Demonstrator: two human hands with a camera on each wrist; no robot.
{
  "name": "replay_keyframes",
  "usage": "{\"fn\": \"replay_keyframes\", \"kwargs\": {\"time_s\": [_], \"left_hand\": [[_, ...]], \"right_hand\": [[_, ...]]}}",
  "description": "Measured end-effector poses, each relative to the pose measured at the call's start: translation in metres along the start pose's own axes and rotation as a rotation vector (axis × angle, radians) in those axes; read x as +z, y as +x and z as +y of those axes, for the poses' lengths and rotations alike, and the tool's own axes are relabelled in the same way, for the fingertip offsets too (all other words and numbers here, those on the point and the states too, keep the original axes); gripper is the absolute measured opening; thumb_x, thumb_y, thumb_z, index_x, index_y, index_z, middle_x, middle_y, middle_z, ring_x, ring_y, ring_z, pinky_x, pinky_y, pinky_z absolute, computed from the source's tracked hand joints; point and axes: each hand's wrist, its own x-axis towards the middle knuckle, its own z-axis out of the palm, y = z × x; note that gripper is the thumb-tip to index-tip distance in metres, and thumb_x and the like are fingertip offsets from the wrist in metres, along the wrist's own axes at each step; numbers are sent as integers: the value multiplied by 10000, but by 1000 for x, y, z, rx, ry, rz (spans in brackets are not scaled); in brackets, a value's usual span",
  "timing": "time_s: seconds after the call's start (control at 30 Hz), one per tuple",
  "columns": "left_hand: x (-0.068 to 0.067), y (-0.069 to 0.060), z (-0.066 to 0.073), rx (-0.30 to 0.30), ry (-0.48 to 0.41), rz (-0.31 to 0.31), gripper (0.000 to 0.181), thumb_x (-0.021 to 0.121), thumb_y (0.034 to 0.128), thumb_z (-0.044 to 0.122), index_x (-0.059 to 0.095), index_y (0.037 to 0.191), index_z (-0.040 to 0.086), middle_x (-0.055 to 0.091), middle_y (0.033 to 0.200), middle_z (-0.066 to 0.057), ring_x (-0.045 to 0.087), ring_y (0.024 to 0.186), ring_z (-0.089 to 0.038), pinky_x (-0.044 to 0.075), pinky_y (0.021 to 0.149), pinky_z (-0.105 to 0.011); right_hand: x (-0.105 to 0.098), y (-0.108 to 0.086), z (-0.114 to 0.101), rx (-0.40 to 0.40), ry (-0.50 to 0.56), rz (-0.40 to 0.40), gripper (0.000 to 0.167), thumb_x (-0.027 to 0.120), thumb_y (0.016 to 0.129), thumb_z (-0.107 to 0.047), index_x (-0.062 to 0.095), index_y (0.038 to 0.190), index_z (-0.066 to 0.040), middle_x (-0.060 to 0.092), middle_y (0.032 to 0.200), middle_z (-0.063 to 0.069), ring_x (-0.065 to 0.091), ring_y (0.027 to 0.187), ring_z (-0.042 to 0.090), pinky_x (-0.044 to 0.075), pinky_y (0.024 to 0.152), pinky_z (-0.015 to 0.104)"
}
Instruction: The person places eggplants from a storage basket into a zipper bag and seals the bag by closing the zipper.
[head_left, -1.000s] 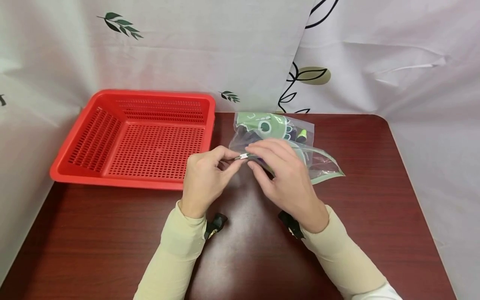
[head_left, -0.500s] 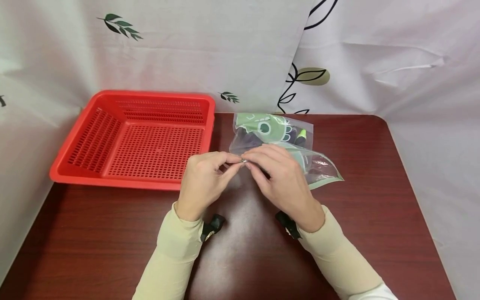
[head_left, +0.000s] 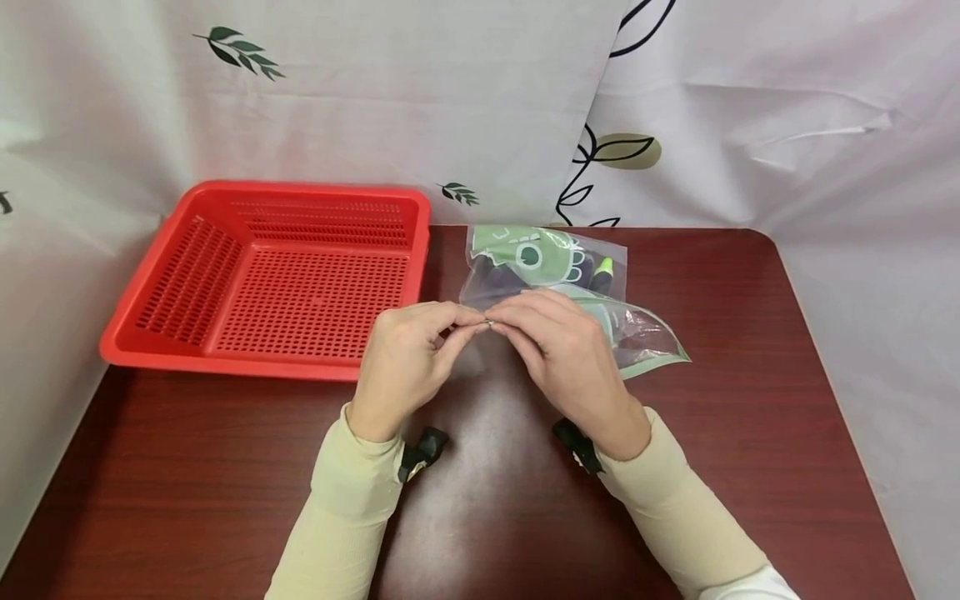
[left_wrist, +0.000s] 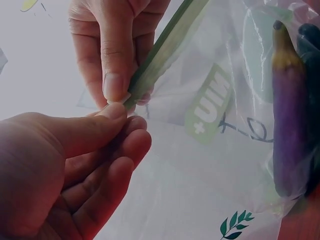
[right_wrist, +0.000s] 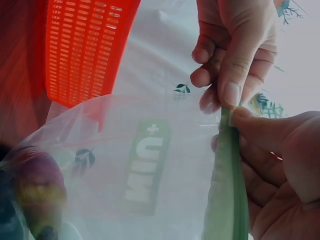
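Observation:
A clear zip bag (head_left: 651, 340) with a green closure strip and green printed pictures lies on the table, its strip edge raised. My left hand (head_left: 401, 358) pinches the end of this strip between thumb and fingers. Right beside it, my right hand (head_left: 577, 358) pinches the same strip, thumb tips almost touching. A small white slider (left_wrist: 120, 98) shows partly between the thumbs in the left wrist view. Inside the bag are a purple eggplant (left_wrist: 290, 125) with a yellowish end and a dark green thing (left_wrist: 310, 45), its kind unclear.
A red perforated plastic basket (head_left: 264, 367) stands left of the bag, close to my left hand. The dark red wooden table (head_left: 750, 433) meets a white patterned cloth (head_left: 360, 108) at the back and sides.
My right hand has moved slightly left and down, its fingertips now meeting those of the left hand. The white slider, plain to see earlier, is mostly covered in the head view.

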Motion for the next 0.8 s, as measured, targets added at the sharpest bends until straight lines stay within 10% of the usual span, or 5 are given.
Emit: {"fn": "replay_keyframes", "kwargs": {"time_s": [0.8], "left_hand": [[0, 0, -1, 26, -4, 8, 110, 825, 826, 88, 790, 927, 62, 767, 852, -33, 703, 687, -135, 518, 549, -296]], "right_hand": [[-5, 0, 4, 28, -13, -19, 165, 775, 863, -38, 780, 1027, -54, 748, 997, 51, 678, 1010, 196, 484, 986, 298]]}}
